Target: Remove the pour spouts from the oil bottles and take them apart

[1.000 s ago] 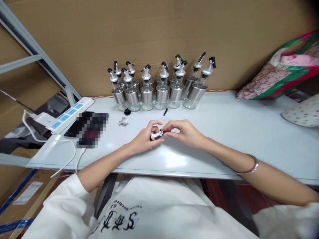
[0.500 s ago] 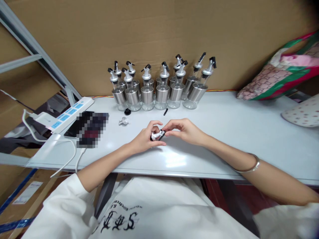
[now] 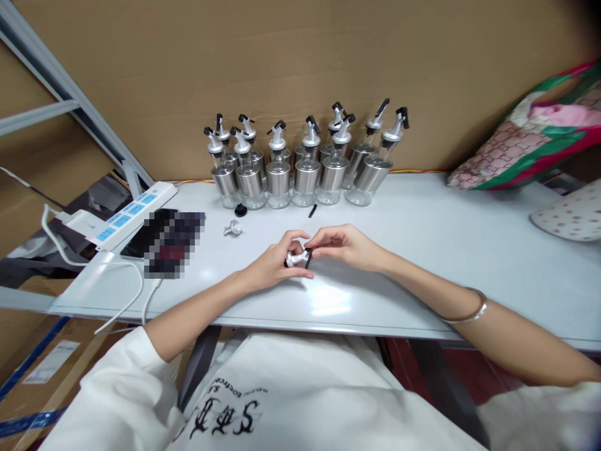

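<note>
Just above the table, my left hand (image 3: 277, 260) is closed around a silver pour spout (image 3: 295, 259) with a black base. A black flip lever (image 3: 308, 257) sits at the spout's tip, and my right hand (image 3: 345, 245) pinches it between thumb and forefinger. On the table beyond lie a loose silver spout piece (image 3: 233, 228), a black stopper (image 3: 240, 210) and a small black lever (image 3: 312, 211). Several glass oil bottles (image 3: 278, 181) with steel bands stand behind these, topped with silver spouts and black levers.
To the left lie a white power strip (image 3: 134, 216) with a plugged-in charger, a white cable (image 3: 141, 282) and a dark phone (image 3: 150, 235), partly pixelated. A patterned bag (image 3: 516, 141) and a spotted white object (image 3: 570, 213) are at the right. Cardboard (image 3: 282, 56) closes off the back.
My right fingers have shifted slightly at the spout's tip, and the black lever now stands more upright. My left hand keeps its hold; the bottles and loose parts stay put.
</note>
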Demonstrator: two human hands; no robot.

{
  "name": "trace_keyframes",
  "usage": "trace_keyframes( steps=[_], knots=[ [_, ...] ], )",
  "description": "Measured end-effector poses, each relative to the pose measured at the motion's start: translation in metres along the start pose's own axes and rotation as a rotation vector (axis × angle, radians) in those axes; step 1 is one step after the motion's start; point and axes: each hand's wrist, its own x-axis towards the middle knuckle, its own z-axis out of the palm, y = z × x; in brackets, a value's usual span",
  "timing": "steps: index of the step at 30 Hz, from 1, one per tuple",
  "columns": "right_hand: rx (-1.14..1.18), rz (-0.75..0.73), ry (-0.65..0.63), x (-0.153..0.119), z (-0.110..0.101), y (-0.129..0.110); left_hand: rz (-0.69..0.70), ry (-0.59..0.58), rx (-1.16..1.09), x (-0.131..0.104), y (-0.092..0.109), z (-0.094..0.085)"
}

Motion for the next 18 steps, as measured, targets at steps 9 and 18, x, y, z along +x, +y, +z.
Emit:
trace_keyframes(
  steps=[9, 18],
  knots=[
    [-0.081, -0.025, 0.049, -0.0002, 0.0008, 0.0, -0.016, 0.061, 0.059, 0.0006, -0.0002, -0.001],
    [-0.118, -0.021, 0.068, -0.0006, 0.0018, 0.0024, -0.021, 0.012, 0.292, 0.0, 0.0033, -0.0024]
  ],
)
